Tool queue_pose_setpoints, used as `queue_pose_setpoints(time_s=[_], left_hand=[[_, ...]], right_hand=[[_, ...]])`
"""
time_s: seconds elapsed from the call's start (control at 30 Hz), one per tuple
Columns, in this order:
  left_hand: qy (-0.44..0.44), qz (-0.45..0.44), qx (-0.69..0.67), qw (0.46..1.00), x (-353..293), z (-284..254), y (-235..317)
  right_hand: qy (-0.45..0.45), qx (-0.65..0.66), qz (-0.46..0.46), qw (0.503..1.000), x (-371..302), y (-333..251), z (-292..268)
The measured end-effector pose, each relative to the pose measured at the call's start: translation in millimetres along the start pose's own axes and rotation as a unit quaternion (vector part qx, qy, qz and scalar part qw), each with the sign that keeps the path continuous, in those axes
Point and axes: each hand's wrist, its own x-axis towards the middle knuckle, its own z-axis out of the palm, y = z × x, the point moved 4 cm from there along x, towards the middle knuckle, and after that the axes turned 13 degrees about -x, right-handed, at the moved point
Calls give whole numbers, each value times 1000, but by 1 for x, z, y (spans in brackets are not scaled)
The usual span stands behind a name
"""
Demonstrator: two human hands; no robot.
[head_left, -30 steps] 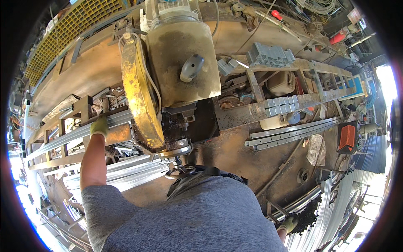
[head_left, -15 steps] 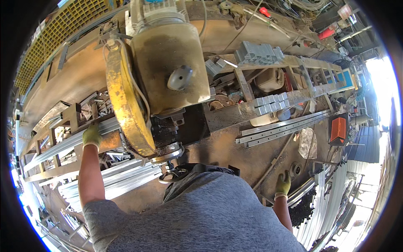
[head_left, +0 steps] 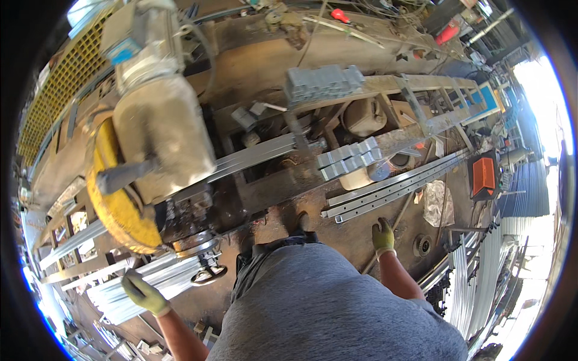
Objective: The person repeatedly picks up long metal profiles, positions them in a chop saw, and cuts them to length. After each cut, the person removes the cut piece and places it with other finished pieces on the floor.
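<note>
My left hand [head_left: 146, 293], in a yellow-green glove with greyish fingers, hovers over a pile of long silvery metal bars [head_left: 174, 271] left of my body. Its fingers are stretched out, and I see nothing held. My right hand [head_left: 383, 237], gloved the same way, hangs open above the floor at my right. Ahead on the left stands a cut-off saw with a yellow blade guard [head_left: 114, 192] and a big dusty motor housing [head_left: 159, 132]. Long metal profiles [head_left: 256, 157] lie along the bench, running out both sides beneath the saw.
Short cut metal pieces sit in a stack [head_left: 322, 83] and a row [head_left: 349, 157] on the bench frame [head_left: 445, 123]. Perforated rails [head_left: 397, 185] lie beside it. A handwheel [head_left: 209, 275] juts towards me. An orange-and-black box [head_left: 483, 174] and a round gear-like part [head_left: 422, 245] are at right.
My left hand has come off the profiles and drawn back towards me. Profiles now show right of the saw. My right hand has moved forward and left. The view has shifted right.
</note>
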Motion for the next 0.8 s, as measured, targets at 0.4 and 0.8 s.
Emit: queue_pose_setpoints(time_s=[0.4, 0.8], left_hand=[[-395, 165, 291, 856, -36, 468, 76], [-546, 144, 367, 739, -18, 602, 113]], right_hand=[[142, 108, -88, 980, 274, -37, -44], [132, -34, -211, 968, 309, -52, -50]])
